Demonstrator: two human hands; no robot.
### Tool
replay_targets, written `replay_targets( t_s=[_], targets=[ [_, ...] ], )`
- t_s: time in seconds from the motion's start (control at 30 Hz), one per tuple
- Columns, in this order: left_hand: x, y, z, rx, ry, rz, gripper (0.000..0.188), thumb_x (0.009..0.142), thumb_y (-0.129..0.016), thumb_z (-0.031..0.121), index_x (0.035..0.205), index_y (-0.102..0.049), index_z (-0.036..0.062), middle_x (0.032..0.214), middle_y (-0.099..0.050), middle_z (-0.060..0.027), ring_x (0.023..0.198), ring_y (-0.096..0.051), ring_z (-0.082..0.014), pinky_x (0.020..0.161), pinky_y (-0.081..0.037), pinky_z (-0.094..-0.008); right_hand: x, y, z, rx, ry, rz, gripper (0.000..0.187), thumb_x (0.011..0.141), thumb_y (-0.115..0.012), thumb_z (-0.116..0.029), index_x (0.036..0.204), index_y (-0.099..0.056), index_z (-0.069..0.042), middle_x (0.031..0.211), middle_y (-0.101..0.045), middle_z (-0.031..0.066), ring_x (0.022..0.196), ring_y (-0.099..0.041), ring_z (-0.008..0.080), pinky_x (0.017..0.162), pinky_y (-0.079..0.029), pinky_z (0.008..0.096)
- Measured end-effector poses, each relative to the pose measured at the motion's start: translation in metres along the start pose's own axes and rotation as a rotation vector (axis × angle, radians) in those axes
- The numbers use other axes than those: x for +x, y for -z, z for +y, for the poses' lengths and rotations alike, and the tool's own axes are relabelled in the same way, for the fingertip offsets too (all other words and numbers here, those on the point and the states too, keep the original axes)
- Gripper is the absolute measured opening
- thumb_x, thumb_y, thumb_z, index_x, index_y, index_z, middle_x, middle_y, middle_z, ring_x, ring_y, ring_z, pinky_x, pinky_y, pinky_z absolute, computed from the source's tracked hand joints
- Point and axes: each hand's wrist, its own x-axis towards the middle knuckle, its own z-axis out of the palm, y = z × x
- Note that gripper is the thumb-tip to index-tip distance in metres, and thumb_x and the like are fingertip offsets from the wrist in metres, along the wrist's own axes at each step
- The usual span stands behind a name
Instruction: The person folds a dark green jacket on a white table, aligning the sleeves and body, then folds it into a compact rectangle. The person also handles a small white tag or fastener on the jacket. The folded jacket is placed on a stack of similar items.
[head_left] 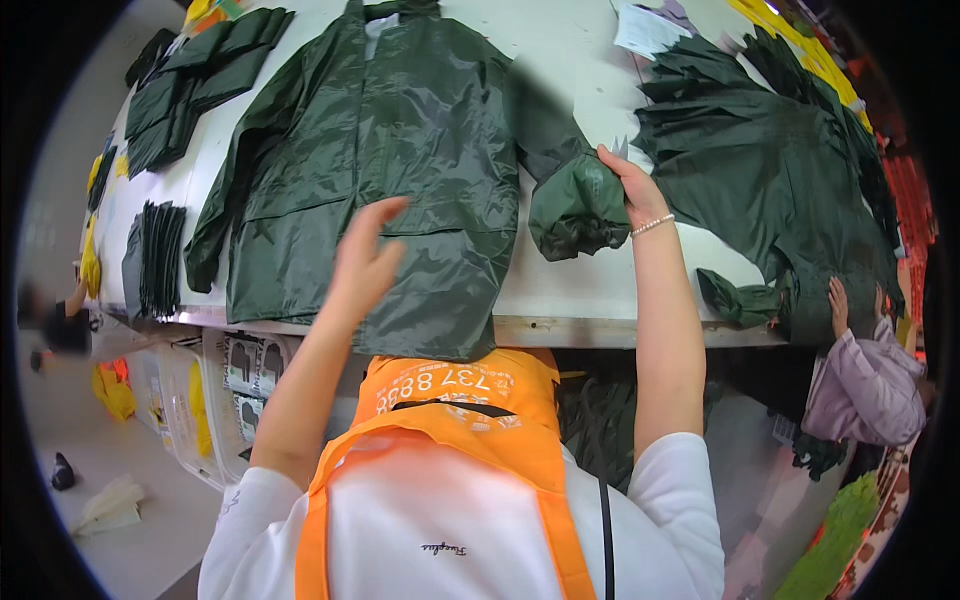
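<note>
A dark green rain jacket (425, 130) lies spread on the white table, its collar away from me and its hem hanging over the near edge. My left hand (368, 262) hovers over the lower front of the jacket, slightly blurred, with thumb and fingers apart and nothing in it. At the right, my right hand (637, 190) is closed on the bunched end of the jacket's sleeve (578, 205), held up off the table. By its fingertips a small grey pointed tip (620, 148) shows; I cannot tell what it belongs to.
Folded dark green garments (195, 95) and a folded stack (162, 258) lie at the left. A large green garment pile (740, 150) covers the right side, where another person's hand (838, 305) rests. A clear plastic bin (190, 400) stands below the table (570, 328).
</note>
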Motion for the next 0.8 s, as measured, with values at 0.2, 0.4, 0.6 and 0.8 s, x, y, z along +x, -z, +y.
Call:
replay_targets(
  t_s=[0.2,0.4,0.6,0.8],
  targets=[
    [0.066,-0.08,0.033,-0.305,-0.139,-0.258,0.048,0.083,-0.067,0.027,0.119,-0.052,-0.0028,0.113,-0.059,-0.0148,0.106,-0.056,-0.0204,0.092,-0.043,-0.0324,-0.023,-0.058,0.03,-0.162,0.196,-0.147,0.034,0.093,-0.056,-0.026,0.115,-0.058,0.0,0.096,-0.065,0.0048,0.08,-0.063,0.013,0.072,-0.051,0.0251],
    [0.076,-0.07,0.048,-0.859,0.172,-0.282,0.025,0.083,-0.069,0.015,0.102,-0.06,0.0006,0.09,-0.064,-0.0013,0.081,-0.057,-0.0067,0.073,-0.047,-0.0218,-0.043,-0.055,0.041,-0.077,0.197,-0.538,0.044,0.085,-0.067,-0.033,0.114,-0.054,-0.002,0.095,-0.06,0.0016,0.075,-0.059,0.0111,0.068,-0.048,0.0223],
    [0.087,-0.08,0.06,-0.796,0.268,0.061,0.016,0.084,-0.067,0.014,0.088,-0.057,0.0023,0.08,-0.06,-0.0002,0.073,-0.054,-0.0063,0.066,-0.046,-0.0224,-0.054,-0.101,0.054,-0.772,0.557,-0.061,0.029,0.069,-0.077,-0.004,0.091,-0.058,-0.003,0.078,-0.057,0.0022,0.066,-0.053,0.0082,0.057,-0.044,0.0239],
    [0.047,-0.099,0.124,-0.381,0.044,-0.226,0.049,0.065,-0.08,0.013,0.099,-0.047,0.0009,0.086,-0.057,-0.0133,0.078,-0.052,-0.017,0.07,-0.045,-0.031,-0.005,-0.059,0.046,-0.747,1.146,0.767,0.008,0.071,-0.064,0.005,0.073,-0.059,-0.002,0.069,-0.061,0.0039,0.064,-0.053,0.0109,0.059,-0.043,0.0241]
  ],
)
